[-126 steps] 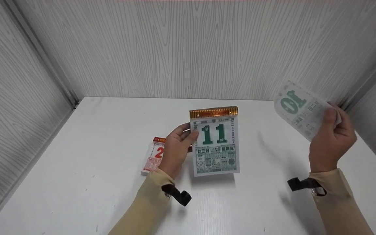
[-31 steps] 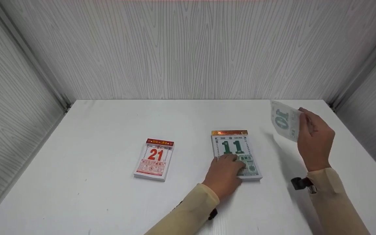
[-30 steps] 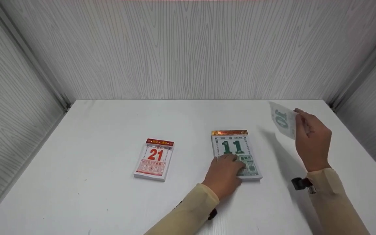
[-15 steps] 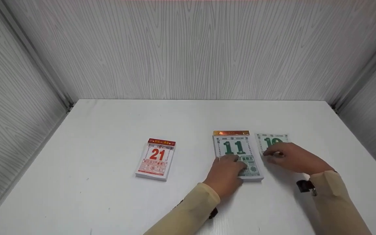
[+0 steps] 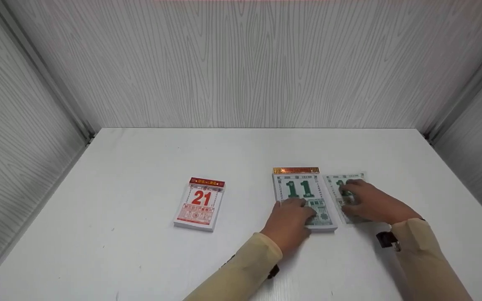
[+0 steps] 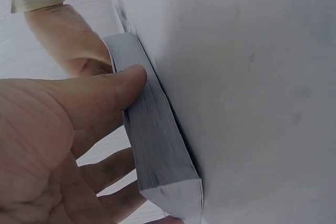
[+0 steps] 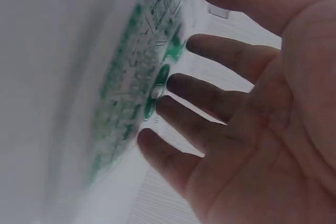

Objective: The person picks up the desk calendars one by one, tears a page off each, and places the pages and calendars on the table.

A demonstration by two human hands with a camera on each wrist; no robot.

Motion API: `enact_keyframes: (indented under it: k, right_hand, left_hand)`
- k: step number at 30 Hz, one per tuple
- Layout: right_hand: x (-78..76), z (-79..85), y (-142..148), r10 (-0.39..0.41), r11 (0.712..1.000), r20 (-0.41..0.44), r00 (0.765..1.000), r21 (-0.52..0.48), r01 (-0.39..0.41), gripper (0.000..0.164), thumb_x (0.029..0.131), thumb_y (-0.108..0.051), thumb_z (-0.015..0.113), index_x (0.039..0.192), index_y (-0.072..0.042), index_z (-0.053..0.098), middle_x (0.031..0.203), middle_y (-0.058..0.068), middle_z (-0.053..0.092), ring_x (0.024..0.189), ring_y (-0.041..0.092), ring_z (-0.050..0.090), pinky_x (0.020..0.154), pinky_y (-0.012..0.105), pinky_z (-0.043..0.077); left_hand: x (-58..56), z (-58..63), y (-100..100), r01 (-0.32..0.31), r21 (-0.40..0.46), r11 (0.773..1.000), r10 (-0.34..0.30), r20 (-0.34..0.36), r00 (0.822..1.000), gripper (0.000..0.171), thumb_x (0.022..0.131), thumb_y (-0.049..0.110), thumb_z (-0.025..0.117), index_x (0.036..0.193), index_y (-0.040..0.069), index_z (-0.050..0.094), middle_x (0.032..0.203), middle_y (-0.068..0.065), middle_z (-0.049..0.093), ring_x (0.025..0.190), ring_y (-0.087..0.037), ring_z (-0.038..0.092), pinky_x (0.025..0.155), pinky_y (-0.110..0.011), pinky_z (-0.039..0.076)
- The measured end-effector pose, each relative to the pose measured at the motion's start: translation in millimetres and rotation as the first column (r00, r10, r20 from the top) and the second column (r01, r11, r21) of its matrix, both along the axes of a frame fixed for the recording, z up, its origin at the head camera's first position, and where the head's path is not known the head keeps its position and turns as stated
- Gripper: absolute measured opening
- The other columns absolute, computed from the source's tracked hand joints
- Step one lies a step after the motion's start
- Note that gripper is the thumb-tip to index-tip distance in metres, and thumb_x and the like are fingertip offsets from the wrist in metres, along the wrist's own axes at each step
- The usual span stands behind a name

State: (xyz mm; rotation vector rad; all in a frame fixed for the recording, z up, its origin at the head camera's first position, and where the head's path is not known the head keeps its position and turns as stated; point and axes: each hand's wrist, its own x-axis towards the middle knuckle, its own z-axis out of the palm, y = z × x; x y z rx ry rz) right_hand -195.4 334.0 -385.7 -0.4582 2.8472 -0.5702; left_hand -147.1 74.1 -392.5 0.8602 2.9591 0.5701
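A thick tear-off calendar point(image 5: 303, 188) with a large green 11 and a gold-orange top strip lies flat on the white table. My left hand point(image 5: 289, 221) rests over its lower left part, fingers on the face; in the left wrist view the thumb point(image 6: 131, 82) touches the edge of the page block point(image 6: 163, 140). Right beside the calendar lies a loose calendar sheet point(image 5: 336, 179) with green print, its number partly hidden. Spread fingers of my right hand point(image 5: 368, 202) touch its face. The right wrist view shows those fingertips point(image 7: 176, 83) against the green print.
A smaller calendar point(image 5: 199, 205) with a red 21 and a red top strip lies left of the hands. Wood-grain panels point(image 5: 241, 62) enclose the white table point(image 5: 149, 154) at the back and sides.
My right hand has brought the green 10 sheet down from the air onto the table and let it go flat. Earlier, my left hand set the 11 calendar down; since then it stays there.
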Motion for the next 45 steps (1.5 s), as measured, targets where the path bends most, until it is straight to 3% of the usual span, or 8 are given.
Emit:
enact_keyframes:
  k: [12, 19, 24, 29, 32, 36, 41, 45]
  right_hand:
    - [-0.1, 0.3, -0.3, -0.051, 0.998, 0.03, 0.998, 0.03, 0.05, 0.051, 0.093, -0.026, 0.075, 0.137, -0.003, 0.062, 0.149, 0.027, 0.047, 0.135, 0.047, 0.047, 0.107, 0.063, 0.043]
    - [3.0, 8.1, -5.4, -0.101, 0.995, 0.017, 0.995, 0.026, 0.1, 0.055, 0.097, -0.029, 0.071, 0.143, -0.003, 0.057, 0.15, 0.025, 0.046, 0.133, 0.043, 0.05, 0.106, 0.065, 0.042]
    - [6.6, 17.2, -14.0, -0.069, 0.997, -0.061, 0.996, 0.034, 0.071, 0.054, 0.099, -0.03, 0.068, 0.143, 0.0, 0.056, 0.146, 0.024, 0.05, 0.134, 0.045, 0.05, 0.107, 0.065, 0.042]
    - [13.3, 26.4, -22.8, -0.057, 0.997, -0.131, 0.99, 0.041, 0.062, 0.05, 0.1, -0.027, 0.067, 0.142, -0.002, 0.058, 0.143, 0.02, 0.055, 0.131, 0.043, 0.054, 0.106, 0.063, 0.044]
    - [16.4, 30.4, -27.2, -0.061, 0.997, -0.152, 0.987, 0.033, 0.067, 0.047, 0.101, -0.026, 0.066, 0.141, -0.003, 0.059, 0.142, 0.019, 0.057, 0.13, 0.041, 0.056, 0.105, 0.063, 0.045]
    - [18.7, 32.8, -28.1, -0.071, 0.995, -0.179, 0.981, 0.052, 0.081, 0.046, 0.102, -0.026, 0.066, 0.141, -0.003, 0.06, 0.142, 0.019, 0.057, 0.128, 0.041, 0.057, 0.103, 0.064, 0.046]
    - [20.7, 31.4, -25.4, -0.083, 0.993, -0.212, 0.974, 0.063, 0.098, 0.043, 0.102, -0.024, 0.066, 0.139, -0.003, 0.061, 0.139, 0.018, 0.058, 0.124, 0.039, 0.06, 0.101, 0.062, 0.048]
    - [20.9, 32.6, -25.6, -0.082, 0.995, -0.243, 0.967, 0.034, 0.093, 0.04, 0.101, -0.023, 0.066, 0.136, -0.003, 0.063, 0.135, 0.016, 0.061, 0.119, 0.037, 0.062, 0.099, 0.061, 0.05]
  left_hand:
    - [-3.5, 3.7, -7.0, 0.061, -0.017, 0.998, -0.06, 0.032, 0.998, 0.04, 0.094, 0.02, 0.075, 0.133, 0.026, 0.071, 0.146, 0.002, 0.061, 0.142, -0.019, 0.049, 0.119, -0.051, 0.036]
    - [-8.5, 25.5, -21.4, 0.171, 0.098, 0.98, -0.174, 0.023, 0.985, 0.042, 0.099, 0.03, 0.07, 0.141, 0.025, 0.065, 0.141, 0.007, 0.063, 0.134, -0.013, 0.055, 0.113, -0.033, 0.043]
    - [-10.5, 54.5, -58.2, 0.093, 0.209, 0.973, -0.099, 0.017, 0.995, 0.039, 0.102, 0.029, 0.066, 0.14, 0.022, 0.064, 0.14, 0.006, 0.064, 0.132, -0.014, 0.057, 0.11, -0.036, 0.047]
    - [-15.5, 69.8, -108.3, -0.087, 0.213, 0.973, 0.077, 0.052, 0.996, 0.042, 0.102, 0.03, 0.067, 0.142, 0.019, 0.062, 0.138, 0.001, 0.065, 0.129, -0.019, 0.06, 0.108, -0.04, 0.049]
    - [-22.5, 71.0, -138.2, -0.215, 0.198, 0.956, 0.203, 0.078, 0.976, 0.044, 0.1, 0.029, 0.069, 0.142, 0.015, 0.062, 0.135, -0.004, 0.066, 0.126, -0.023, 0.061, 0.106, -0.043, 0.05]
    - [-34.4, 64.7, -170.9, -0.354, 0.198, 0.914, 0.335, 0.123, 0.934, 0.049, 0.099, 0.026, 0.071, 0.144, 0.01, 0.06, 0.135, -0.011, 0.066, 0.126, -0.031, 0.061, 0.106, -0.051, 0.049]
    - [-46.6, 51.6, -198.2, -0.477, 0.146, 0.867, 0.442, 0.216, 0.87, 0.056, 0.099, 0.026, 0.069, 0.147, 0.003, 0.053, 0.138, -0.021, 0.062, 0.128, -0.039, 0.059, 0.106, -0.056, 0.048]
    - [-51.1, 43.6, -211.2, -0.553, 0.052, 0.832, 0.515, 0.302, 0.803, 0.06, 0.098, 0.028, 0.069, 0.145, -0.004, 0.051, 0.14, -0.027, 0.059, 0.126, -0.042, 0.058, 0.106, -0.057, 0.047]
